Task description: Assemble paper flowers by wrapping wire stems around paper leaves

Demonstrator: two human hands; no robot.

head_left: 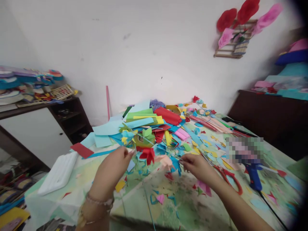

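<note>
Above the table, a string of paper flowers stretches between my two hands, with a red flower (147,154), a peach flower (164,161) and a blue flower (176,165). My left hand (121,159) is closed in a pinch on its left end, beside the red flower. At the other end, my right hand (194,164) pinches the string close to the blue flower. Motion blurs the exact grip points. A thin blue strand (149,205) hangs down in front. Red-handled scissors (228,179) lie near my right forearm.
A blue glue gun (254,176) with a black cord is at the right. Coloured paper sheets (141,120) pile up at the back, with scraps and small flowers scattered around. A white plastic tray (59,173) sits left. Dark cabinets (267,118) flank the table.
</note>
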